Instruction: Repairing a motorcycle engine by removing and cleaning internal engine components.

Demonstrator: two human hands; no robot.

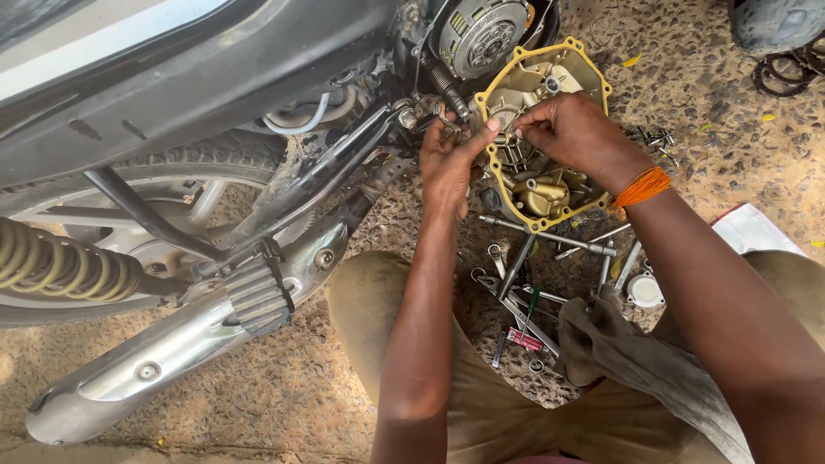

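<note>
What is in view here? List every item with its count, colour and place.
engine cover: one, gold, on the ground under both hands
clutch assembly: one, grey metal, exposed on the motorcycle's engine, top centre
exhaust pipe: one, silver, lower left
suspension spring: one, tan, far left
rear tyre: one, black, left
wrenches and sockets: several, silver, on the ground near the knees
bolts: a few, silver, right of the cover
rag: one, grey-brown, over the right knee
white cap: one, by the tools
wrist thread: orange, right wrist
left hand: at the cover's left rim
right hand: on the cover's inside
</note>
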